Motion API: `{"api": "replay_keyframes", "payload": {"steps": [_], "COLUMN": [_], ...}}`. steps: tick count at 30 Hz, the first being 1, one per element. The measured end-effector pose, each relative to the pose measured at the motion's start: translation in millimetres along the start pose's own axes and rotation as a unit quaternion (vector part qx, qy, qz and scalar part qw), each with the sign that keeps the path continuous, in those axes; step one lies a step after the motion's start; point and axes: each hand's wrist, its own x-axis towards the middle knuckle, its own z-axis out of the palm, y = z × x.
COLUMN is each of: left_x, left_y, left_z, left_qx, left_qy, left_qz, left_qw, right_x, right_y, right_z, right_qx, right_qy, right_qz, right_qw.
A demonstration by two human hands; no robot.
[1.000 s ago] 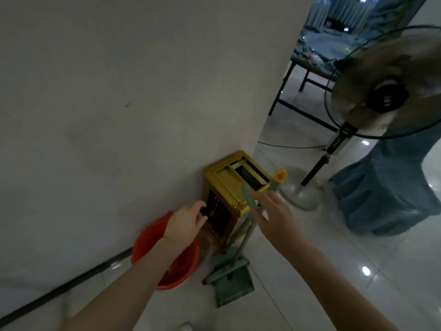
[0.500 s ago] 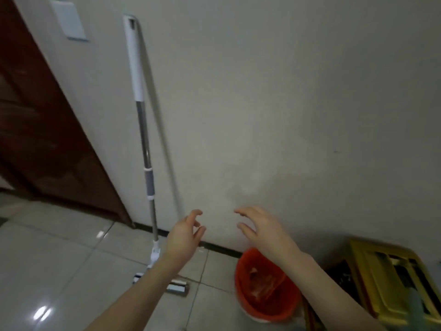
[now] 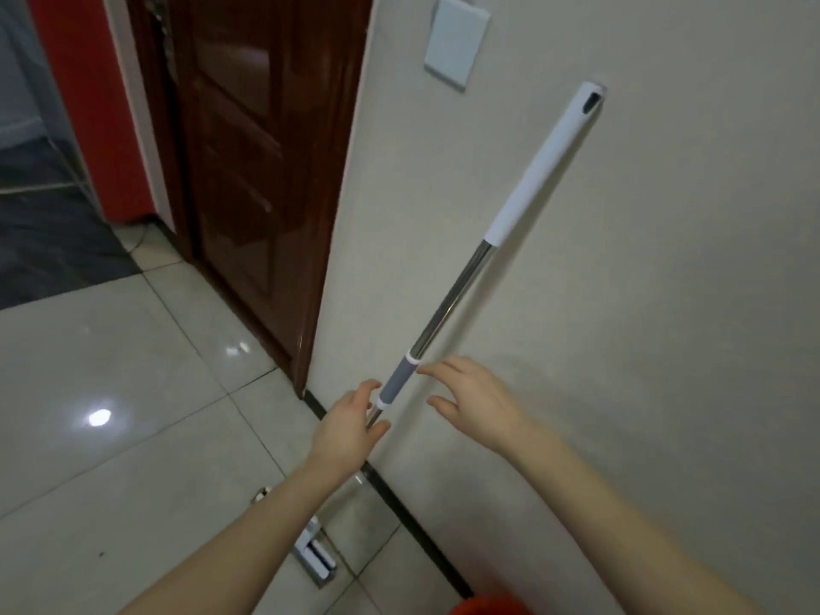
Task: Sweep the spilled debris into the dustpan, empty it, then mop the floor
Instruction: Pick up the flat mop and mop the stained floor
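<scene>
The step in hand looks like the last one, mopping: no broom, dustpan or debris is in view, and both hands are going for the mop [image 3: 448, 304].

Left of the mop stands a dark wooden door [image 3: 248, 170], with the pale tiled floor [image 3: 133, 392] spreading out from it. The mop's flat head [image 3: 317, 557] sits on that floor by the black skirting, partly hidden behind the left forearm.

The left hand [image 3: 348, 426] is at the mop's steel pole just below the grey collar [image 3: 397, 383]. Its thumb lies above the pole and its fingers below, so the pole runs through the fork between them. The hand is spread, not clenched, and has not wrapped round the pole; whether the thumb touches the collar I cannot tell.

The mop itself leans against the wall [image 3: 643, 348], its white grip [image 3: 541, 166] tilted up and to the right.

The right hand [image 3: 477, 403] hovers just right of the collar, apart from the pole, with fingers straight and relaxed and nothing in it. Above the mop a pale plate [image 3: 457, 42] is fixed to the wall. Below and right of the mop head, the rim of an orange bucket [image 3: 488, 605] shows at the frame's edge.

The next move calls for closing the left hand round the pole, taking a second hold higher up with the right, and lifting the mop off the wall without letting the head drag or swing into the bucket.
</scene>
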Motion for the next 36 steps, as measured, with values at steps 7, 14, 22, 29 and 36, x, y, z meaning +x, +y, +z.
{"api": "replay_keyframes", "payload": {"steps": [7, 14, 22, 29, 36], "left_x": [70, 121, 147, 135, 100], "left_y": [0, 10, 9, 1, -11], "left_z": [26, 71, 115, 87, 34], "left_qx": [0.008, -0.028, -0.077, -0.034, -0.012], "left_qy": [0.006, 0.050, 0.086, 0.056, 0.066], "left_qz": [-0.037, -0.065, -0.107, -0.050, -0.065], "left_qw": [0.999, 0.996, 0.988, 0.997, 0.996], "right_x": [91, 159, 178, 177, 178], "right_y": [45, 70, 80, 64, 0], "right_z": [-24, -44, -43, -47, -55], "right_qx": [-0.158, -0.303, -0.465, -0.487, -0.494], "right_qy": [-0.032, -0.101, -0.191, -0.179, -0.149], "right_qz": [-0.161, -0.265, -0.300, -0.342, -0.387], "right_qw": [0.974, 0.910, 0.810, 0.783, 0.764]}}
